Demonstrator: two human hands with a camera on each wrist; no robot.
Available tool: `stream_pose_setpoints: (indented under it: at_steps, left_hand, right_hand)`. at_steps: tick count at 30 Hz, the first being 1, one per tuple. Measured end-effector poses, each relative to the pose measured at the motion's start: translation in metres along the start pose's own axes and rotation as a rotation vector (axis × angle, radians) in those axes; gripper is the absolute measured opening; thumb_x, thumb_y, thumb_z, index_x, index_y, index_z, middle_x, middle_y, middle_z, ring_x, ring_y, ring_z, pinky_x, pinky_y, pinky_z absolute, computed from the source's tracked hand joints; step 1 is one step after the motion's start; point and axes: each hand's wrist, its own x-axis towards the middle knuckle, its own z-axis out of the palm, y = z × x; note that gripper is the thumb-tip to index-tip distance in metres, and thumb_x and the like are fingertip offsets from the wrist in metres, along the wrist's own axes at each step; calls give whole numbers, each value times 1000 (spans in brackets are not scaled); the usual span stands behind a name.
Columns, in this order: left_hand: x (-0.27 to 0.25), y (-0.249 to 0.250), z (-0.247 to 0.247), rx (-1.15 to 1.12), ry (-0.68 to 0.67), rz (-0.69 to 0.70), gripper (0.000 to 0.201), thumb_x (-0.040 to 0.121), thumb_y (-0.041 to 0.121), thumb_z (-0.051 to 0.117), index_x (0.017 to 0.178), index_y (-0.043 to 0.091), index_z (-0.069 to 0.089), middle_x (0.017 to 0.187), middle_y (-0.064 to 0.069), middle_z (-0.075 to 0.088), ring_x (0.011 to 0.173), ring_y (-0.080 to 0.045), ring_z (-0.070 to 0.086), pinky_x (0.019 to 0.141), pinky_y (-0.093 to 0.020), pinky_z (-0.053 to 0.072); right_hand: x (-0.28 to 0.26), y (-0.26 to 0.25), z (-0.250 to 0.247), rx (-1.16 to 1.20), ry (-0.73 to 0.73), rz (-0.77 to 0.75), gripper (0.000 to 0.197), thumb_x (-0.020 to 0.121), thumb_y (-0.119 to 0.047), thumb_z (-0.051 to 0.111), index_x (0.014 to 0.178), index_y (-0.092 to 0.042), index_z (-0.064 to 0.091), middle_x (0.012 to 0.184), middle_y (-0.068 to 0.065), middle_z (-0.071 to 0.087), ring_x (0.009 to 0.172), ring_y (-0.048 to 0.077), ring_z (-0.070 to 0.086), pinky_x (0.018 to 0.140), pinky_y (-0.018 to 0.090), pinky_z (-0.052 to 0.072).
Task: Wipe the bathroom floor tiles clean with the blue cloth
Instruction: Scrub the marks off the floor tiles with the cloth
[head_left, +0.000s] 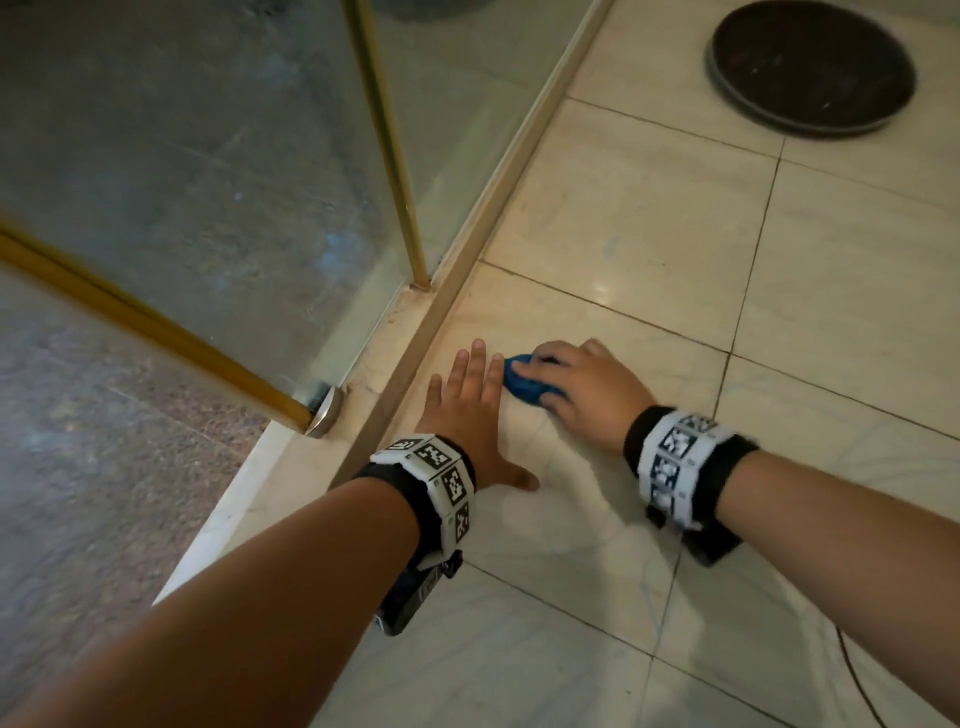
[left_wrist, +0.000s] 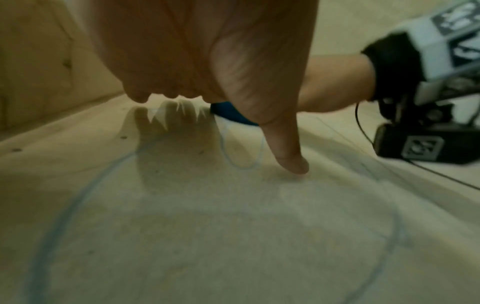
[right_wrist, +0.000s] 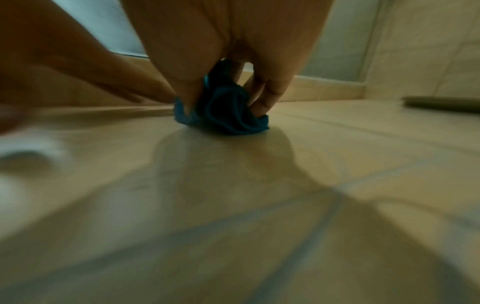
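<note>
The right hand (head_left: 576, 387) squeezes the small bunched-up blue cloth (head_left: 522, 385) on the shiny cream floor tiles (head_left: 649, 218); the left hand (head_left: 475, 410) lies flat, fingers straight; thin blue lines (left_wrist: 62, 207) remain, so lots is left

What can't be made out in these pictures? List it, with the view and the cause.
- Blue cloth: head view, mostly covered by the right hand; its full size is hidden.
- Floor tile under the left hand: head view, covered by the palm.
- Faint blue lines on the tile: left wrist view, too blurred to tell what they are.
- Dark round object: head view, cut off by the top edge.
</note>
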Motion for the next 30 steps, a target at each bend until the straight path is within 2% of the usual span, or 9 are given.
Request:
stream_pose_setpoints:
  at_steps: [5,6,10,12,15,17,21,27,30]
  left_hand:
    - [3,-1,8,4,-24,6,142,62,73,71,148,13,-24,154,-7,-35,144,-24,-26,119,-46,-8]
    - [3,-1,8,1,-24,4,143,61,73,71,148,13,-24,154,-7,-35,144,-24,-26,119,-45,-8]
    - [4,-1,8,8,-31,-2,142,62,73,71,148,13,-25,153,-6,-36,144,-24,-26,119,-45,-7]
    - [4,-2,8,1,-32,2,142,62,72,72,148,14,-25,154,-6,-35,144,-23,-26,119,-44,-8]
    - [4,-3,8,-15,-24,8,143,61,72,72,149,15,-25,154,-5,-35,144,-22,-27,119,-44,-8]
    - [4,-3,9,-14,-25,8,143,61,72,72,148,15,-25,153,-5,-36,144,-22,-27,119,-44,-8]
    - [5,-3,9,4,-34,4,141,63,72,71,148,15,-26,153,-6,-37,144,-23,-27,119,-44,-8]
    - [3,-2,7,-5,-22,2,143,61,72,73,149,15,-24,154,-5,-34,144,-22,-25,118,-44,-8]
    - [3,-2,8,14,-25,-4,142,61,73,71,148,14,-25,154,-7,-35,144,-23,-25,119,-44,-7]
  right_hand:
    - [8,34,-8,187,182,501,43,95,-14,47,136,-26,47,139,1,42,113,31,37,101,30,29]
    - [7,25,-5,162,166,475,43,95,-14,46,137,-26,47,138,1,42,112,31,37,101,31,30]
    - [-6,1,3,17,24,60,46,96,-18,45,140,-30,42,137,-4,40,108,26,38,97,30,31]
    - [-1,28,-3,31,35,132,44,95,-16,47,137,-30,47,137,-3,42,109,28,39,97,31,32]
    - [-4,53,-8,203,215,463,41,94,-12,49,132,-26,53,131,3,46,112,32,41,98,27,30]
    - [-13,31,0,190,159,396,42,93,-11,49,133,-25,51,130,4,44,113,31,39,98,27,29]
    - [-31,-6,7,24,-2,-8,46,94,-17,49,137,-32,45,134,0,41,109,28,39,93,32,34]
    - [-21,36,1,237,218,502,41,94,-16,49,133,-29,51,127,1,44,111,28,38,94,26,33]
    - [-31,-1,5,112,66,262,44,94,-17,48,135,-32,46,129,0,40,109,26,37,93,30,34]
